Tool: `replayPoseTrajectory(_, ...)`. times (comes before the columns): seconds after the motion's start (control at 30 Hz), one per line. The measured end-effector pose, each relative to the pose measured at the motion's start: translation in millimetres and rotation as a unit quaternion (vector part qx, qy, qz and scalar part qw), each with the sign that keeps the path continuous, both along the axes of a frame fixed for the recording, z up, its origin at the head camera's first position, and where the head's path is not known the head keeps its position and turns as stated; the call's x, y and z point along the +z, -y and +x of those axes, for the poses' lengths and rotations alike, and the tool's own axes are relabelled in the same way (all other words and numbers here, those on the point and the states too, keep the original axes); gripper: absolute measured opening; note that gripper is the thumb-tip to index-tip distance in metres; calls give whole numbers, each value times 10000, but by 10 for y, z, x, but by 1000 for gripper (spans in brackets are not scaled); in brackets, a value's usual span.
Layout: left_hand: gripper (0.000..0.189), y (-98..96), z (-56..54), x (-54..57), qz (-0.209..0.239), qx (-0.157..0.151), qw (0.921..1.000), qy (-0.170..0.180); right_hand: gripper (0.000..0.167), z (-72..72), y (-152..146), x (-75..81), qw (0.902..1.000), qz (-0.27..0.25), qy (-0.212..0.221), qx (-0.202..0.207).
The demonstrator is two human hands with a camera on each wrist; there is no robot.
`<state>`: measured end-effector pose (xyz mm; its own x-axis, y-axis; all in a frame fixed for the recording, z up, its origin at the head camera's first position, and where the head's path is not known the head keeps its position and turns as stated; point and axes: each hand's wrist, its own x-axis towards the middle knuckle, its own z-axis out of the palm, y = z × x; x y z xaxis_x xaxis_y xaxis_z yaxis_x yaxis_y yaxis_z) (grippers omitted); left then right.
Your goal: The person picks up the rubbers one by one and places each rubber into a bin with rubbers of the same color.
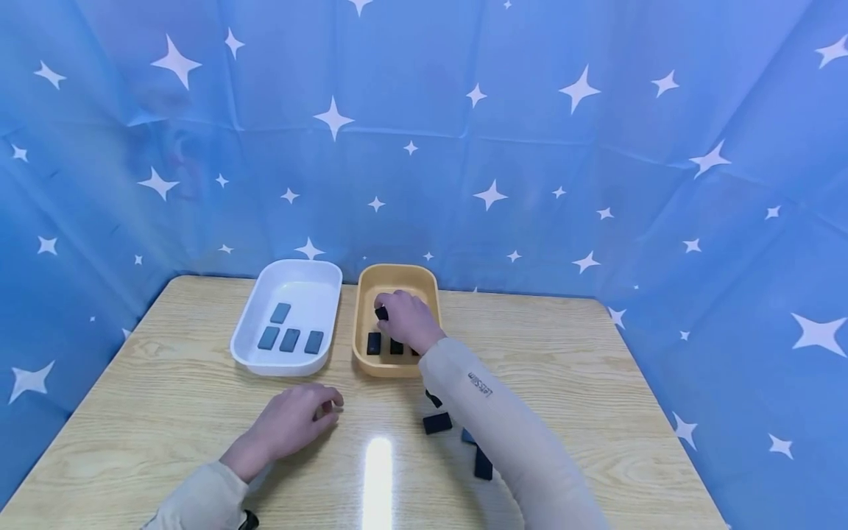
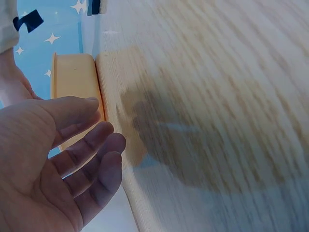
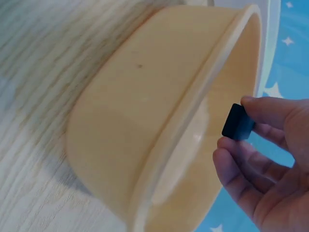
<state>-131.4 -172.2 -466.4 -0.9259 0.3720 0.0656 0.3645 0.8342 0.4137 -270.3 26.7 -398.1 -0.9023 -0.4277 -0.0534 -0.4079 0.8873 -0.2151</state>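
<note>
My right hand (image 1: pixel 409 320) is over the tan tray (image 1: pixel 397 275), pinching a small black rectangular block (image 3: pixel 237 122) between thumb and fingertips. Below it, several black blocks (image 1: pixel 374 343) lie in a row on the tray floor, partly hidden by the hand and sleeve. My left hand (image 1: pixel 291 419) is low over the wooden table in front of the white tray (image 1: pixel 311 294), holding nothing, its fingers loosely bent. Several grey-blue blocks (image 1: pixel 289 340) lie in the white tray, one of them behind the others.
On the table (image 1: pixel 570 353), beside and under the right forearm, lie a black block (image 1: pixel 437 423), another black block (image 1: pixel 483 465) and a partly covered blue one (image 1: pixel 467 436). A blue curtain (image 1: pixel 424 169) with white stars hangs behind and beside the table.
</note>
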Motion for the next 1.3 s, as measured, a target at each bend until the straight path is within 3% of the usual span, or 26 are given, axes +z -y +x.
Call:
replayPoseTrajectory(0.3,15,-3,-26,-2,42,-30,10000,-23,28,-233,92,-113,9961,-291,568,-604)
replayPoseTrajectory(0.7,14,-3,-32,16,174,-135,9997,94,28,-350,195,-255,9857,-600,1038,-1182)
replayPoseTrajectory(1.3,14,58,-21,-47,206,-59,9993,318,17,-489,317,-401,9851,-467,1125,-1217)
